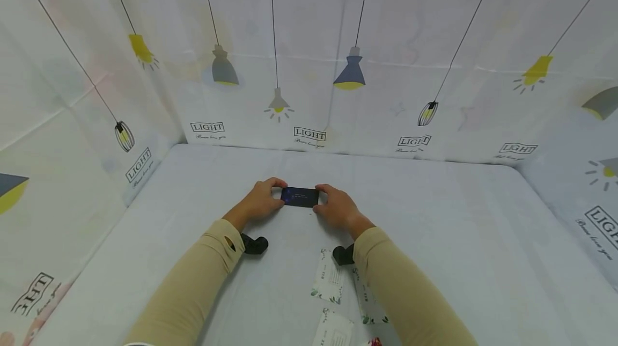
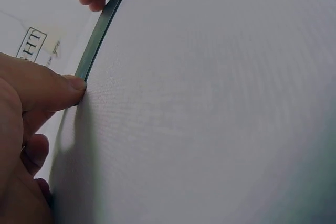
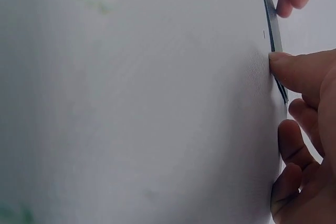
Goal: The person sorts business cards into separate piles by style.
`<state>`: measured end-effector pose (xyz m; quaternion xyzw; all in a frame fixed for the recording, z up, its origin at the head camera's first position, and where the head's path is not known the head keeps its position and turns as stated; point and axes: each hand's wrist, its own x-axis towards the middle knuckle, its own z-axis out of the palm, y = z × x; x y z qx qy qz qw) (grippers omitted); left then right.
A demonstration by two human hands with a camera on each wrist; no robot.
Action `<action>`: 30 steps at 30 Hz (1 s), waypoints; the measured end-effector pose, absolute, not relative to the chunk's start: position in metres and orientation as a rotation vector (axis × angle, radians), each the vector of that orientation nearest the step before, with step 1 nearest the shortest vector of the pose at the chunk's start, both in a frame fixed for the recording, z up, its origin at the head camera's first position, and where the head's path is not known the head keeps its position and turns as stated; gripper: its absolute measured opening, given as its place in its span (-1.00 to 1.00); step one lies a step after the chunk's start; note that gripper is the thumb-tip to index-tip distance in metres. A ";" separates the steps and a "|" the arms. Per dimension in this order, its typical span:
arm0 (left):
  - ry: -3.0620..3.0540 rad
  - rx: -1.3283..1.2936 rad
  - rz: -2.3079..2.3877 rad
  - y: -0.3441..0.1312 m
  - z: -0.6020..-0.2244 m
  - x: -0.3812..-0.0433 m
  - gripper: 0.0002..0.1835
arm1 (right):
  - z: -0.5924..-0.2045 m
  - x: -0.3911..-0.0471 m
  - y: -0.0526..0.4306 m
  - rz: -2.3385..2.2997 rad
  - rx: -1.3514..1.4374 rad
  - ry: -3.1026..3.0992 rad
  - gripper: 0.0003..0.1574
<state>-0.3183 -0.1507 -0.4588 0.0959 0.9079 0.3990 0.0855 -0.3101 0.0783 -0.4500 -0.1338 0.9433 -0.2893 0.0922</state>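
A dark blue-black card [image 1: 300,197] with small light print lies across the white table in the head view. My left hand [image 1: 260,199] pinches its left end between thumb and fingers. At the other end, my right hand [image 1: 337,206] does the same. Seen nearly edge-on in the left wrist view, the card [image 2: 100,38] is a thin dark strip close on the cloth, with the left thumb [image 2: 65,90] at its near end. The right wrist view shows the right thumb [image 3: 296,69] on the card's edge [image 3: 272,19], where thin layers show.
Pale printed cards with leaf patterns [image 1: 330,276] lie nearer me, one [image 1: 364,295] partly under the right sleeve and another [image 1: 334,330] at the bottom edge. A small red thing [image 1: 374,341] shows beside them. White curtains [image 1: 309,56] printed with lamps surround the table [image 1: 458,228].
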 end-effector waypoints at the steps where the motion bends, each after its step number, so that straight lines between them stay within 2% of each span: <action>1: 2.706 0.284 1.193 -0.151 -0.459 -0.318 -0.54 | -0.450 -0.310 0.078 -0.859 -0.398 2.805 -0.26; 13: 2.708 0.232 1.200 -0.149 -0.461 -0.317 -0.55 | -0.455 -0.311 0.077 -0.859 -0.368 2.820 -0.28; 20: 2.733 0.212 1.159 -0.158 -0.464 -0.315 -0.51 | -0.450 -0.305 0.086 -1.069 -0.338 2.715 -0.25; 30: 2.659 0.342 1.194 -0.157 -0.441 -0.285 -0.43 | -0.423 -0.273 0.115 -1.008 -0.583 2.544 -0.30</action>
